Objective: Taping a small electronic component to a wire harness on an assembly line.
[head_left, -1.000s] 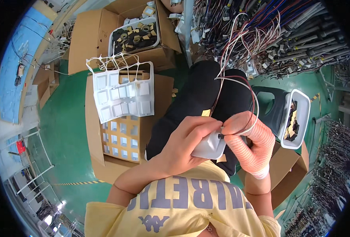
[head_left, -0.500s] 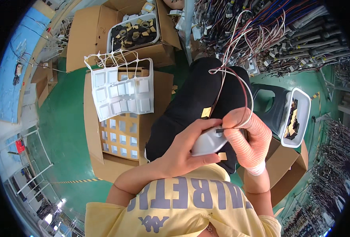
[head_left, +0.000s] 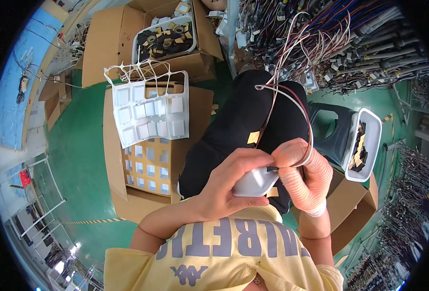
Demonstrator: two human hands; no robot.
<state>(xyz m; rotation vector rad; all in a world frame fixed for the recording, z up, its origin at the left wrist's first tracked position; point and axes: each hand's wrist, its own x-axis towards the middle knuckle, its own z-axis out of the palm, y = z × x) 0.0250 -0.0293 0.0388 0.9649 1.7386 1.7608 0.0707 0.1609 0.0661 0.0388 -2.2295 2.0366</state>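
Over the lap (head_left: pixel 241 123), the left hand (head_left: pixel 221 183) grips a white plastic housing (head_left: pixel 251 186); the right hand (head_left: pixel 305 175) pinches brown-and-white wires (head_left: pixel 310 128). Work looks unfinished.

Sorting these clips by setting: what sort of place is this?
Likely a factory or workshop dealing in wiring: bundled cables crowd the upper right, an open cardboard box holds a divided grid, and yellow-and-black striping marks the green floor.
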